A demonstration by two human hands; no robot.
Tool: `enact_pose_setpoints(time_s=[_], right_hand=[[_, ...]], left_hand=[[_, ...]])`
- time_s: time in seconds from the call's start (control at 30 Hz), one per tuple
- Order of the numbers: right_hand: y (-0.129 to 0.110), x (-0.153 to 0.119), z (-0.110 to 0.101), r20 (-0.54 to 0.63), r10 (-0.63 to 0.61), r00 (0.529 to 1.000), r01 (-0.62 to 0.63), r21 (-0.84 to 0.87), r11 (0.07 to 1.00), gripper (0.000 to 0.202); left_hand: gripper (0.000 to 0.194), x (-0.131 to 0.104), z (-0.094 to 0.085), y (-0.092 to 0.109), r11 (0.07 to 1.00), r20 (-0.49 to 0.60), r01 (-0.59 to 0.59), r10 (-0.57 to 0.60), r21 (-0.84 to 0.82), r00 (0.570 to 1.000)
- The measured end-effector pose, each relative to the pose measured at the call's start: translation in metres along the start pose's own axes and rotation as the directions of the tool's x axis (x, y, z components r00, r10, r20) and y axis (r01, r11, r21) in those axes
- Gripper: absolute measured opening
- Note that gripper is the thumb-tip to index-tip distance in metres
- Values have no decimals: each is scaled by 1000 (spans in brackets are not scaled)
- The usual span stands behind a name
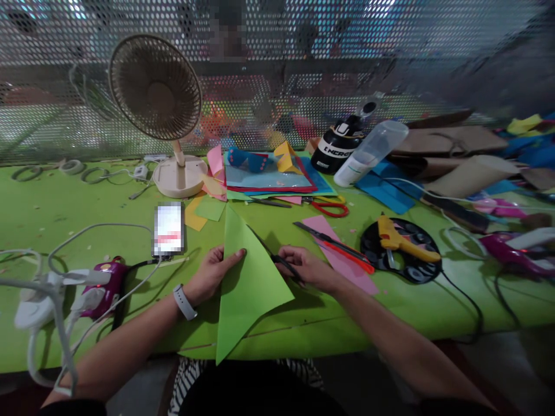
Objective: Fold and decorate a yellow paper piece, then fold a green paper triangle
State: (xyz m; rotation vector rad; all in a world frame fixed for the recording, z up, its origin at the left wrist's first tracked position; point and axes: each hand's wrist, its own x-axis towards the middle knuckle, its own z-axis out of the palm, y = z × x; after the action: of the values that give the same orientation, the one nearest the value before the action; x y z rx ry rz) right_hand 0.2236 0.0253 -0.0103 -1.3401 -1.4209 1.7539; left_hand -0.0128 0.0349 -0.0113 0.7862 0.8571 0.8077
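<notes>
A light green sheet of paper (247, 289) is held up over the table's front edge, its lower corner hanging toward my lap. My left hand (219, 268) pinches its left side, thumb on top and fingers underneath. On the right, my right hand (303, 267) is closed around the dark handles of scissors (284, 263). Their blades reach up and left along the sheet's right edge and are partly hidden by the paper, so I cannot tell how far they are apart. Just right of that hand lie a pink paper strip (342, 260) and a black-and-red cutter (333, 245).
A fan (180, 173) and a lit phone (169, 228) stand left on the green table (117, 199). Power cords and a purple socket block (104, 289) crowd the near left. To the right are a yellow glue gun (407, 242) on a black palette, red-handled scissors (332, 208) and bottles (338, 147).
</notes>
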Motion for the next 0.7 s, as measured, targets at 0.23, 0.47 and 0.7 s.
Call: enact_pose_setpoints(time_s=[0.23, 0.47, 0.7], right_hand=[[-5, -3, 2, 7, -31, 1000, 31, -12, 999, 51], [0, 0, 4, -16, -12, 1000, 12, 1, 1000, 53], [-2, -1, 6, -38, 9, 999, -9, 14, 1000, 57]], left_hand=[[36, -3, 3, -3, 1000, 46, 26, -27, 6, 999], [34, -3, 5, -3, 1000, 53, 28, -27, -9, 998], [36, -3, 4, -5, 999, 54, 40, -39, -12, 998]])
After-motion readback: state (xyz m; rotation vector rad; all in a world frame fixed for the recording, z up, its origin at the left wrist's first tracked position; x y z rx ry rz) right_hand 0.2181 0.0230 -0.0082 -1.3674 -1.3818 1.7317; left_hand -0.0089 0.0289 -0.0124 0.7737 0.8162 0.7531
